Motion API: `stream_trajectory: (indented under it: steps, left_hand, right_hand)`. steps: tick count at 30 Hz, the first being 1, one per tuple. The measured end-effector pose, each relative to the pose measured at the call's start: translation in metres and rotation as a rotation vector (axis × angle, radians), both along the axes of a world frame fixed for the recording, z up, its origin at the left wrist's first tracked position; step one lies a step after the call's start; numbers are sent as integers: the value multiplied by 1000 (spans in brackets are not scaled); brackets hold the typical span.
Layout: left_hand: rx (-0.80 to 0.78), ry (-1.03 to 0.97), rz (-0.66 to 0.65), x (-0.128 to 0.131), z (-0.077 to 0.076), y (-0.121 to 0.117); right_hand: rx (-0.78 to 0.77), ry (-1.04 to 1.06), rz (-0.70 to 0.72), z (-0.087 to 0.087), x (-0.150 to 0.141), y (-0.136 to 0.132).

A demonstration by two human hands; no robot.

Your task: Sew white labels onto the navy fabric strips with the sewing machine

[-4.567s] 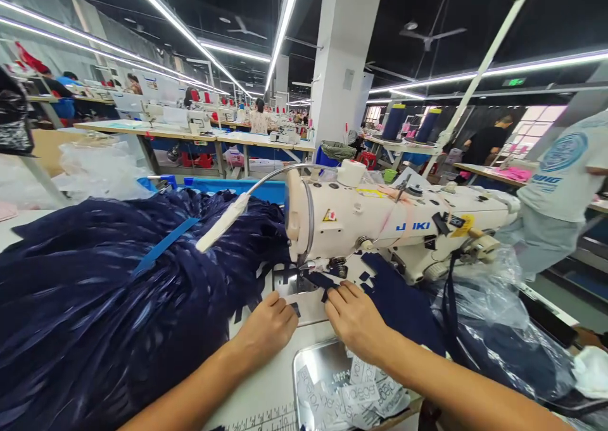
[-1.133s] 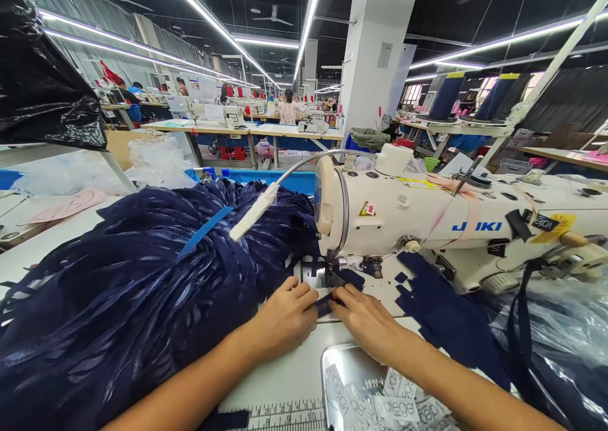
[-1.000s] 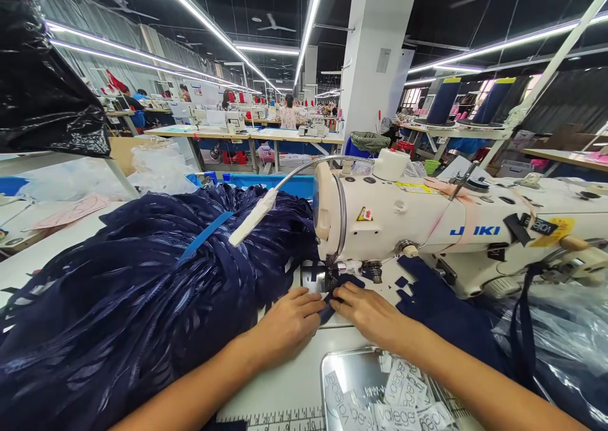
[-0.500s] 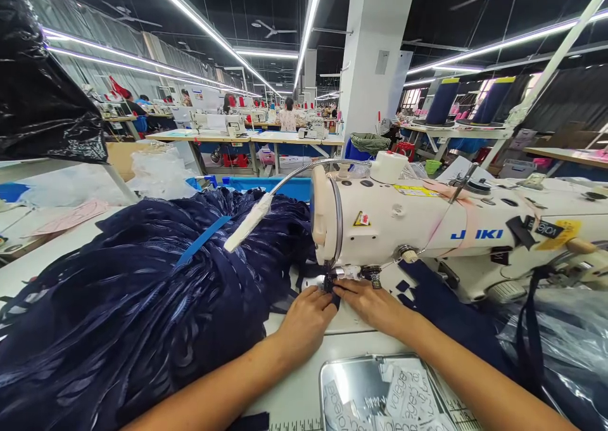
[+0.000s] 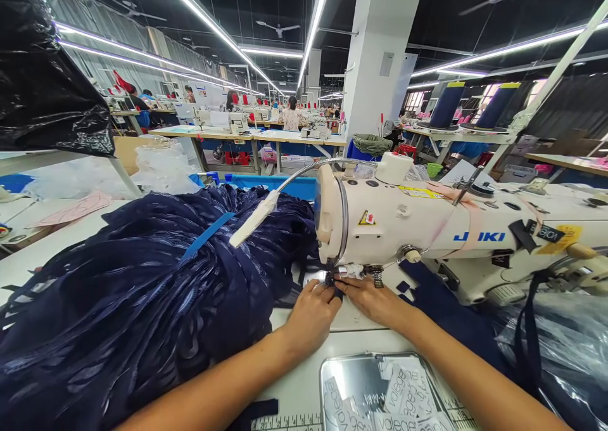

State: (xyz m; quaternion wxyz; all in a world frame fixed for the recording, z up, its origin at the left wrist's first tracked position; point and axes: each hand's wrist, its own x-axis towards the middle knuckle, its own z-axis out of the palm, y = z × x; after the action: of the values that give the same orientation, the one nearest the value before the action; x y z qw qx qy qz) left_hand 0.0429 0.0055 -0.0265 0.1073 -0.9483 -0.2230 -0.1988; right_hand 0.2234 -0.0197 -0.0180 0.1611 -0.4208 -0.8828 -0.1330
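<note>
A small navy fabric piece [image 5: 339, 291] lies under the needle area of a white sewing machine [image 5: 403, 212], mostly hidden by fingers. My left hand [image 5: 313, 314] is closed on its near left edge, with curled fingers just left of the presser foot [image 5: 329, 277]. From the other side my right hand [image 5: 368, 299] grips the piece, fingertips tucked close to the foot and thumb side hidden. Left of the machine, a large heap of navy fabric strips [image 5: 180, 304] spreads over the table, and a blue band [image 5: 206, 236] lies across it.
A metal tray [image 5: 327, 371] with printed white labels [image 5: 403, 390] sits near me, beside a ruler strip [image 5: 289, 422]. A white-wrapped lamp [image 5: 254, 218] bends over the heap. More navy cloth [image 5: 446, 310] and clear plastic [image 5: 565, 329] lie right. Co-workers sit at distant machines.
Both hands have moved forward with the navy piece from the table in front of the needle to the presser foot. Over the last half second they have hardly shifted.
</note>
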Motion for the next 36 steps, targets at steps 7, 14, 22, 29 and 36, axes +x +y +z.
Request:
stream_trajectory:
  steps: [7,14,22,29,36]
  left_hand:
    - [-24,-21,57,3,5,-2]
    - [27,-28,56,2,3,2]
    - [9,59,80,-18,13,1]
    - [-313,-34,216,-32,30,34]
    - [-118,-56,-3,-27,26,30]
  right_hand:
    - [-42,-13,-39,0,2,3]
    - [-71,-101,-121,1,1,3]
    - [-64,-49,-194,1,-4,-7]
    - [-193,80,-138,9,-18,-20]
    - [-188,145,-110,2,-17,-16]
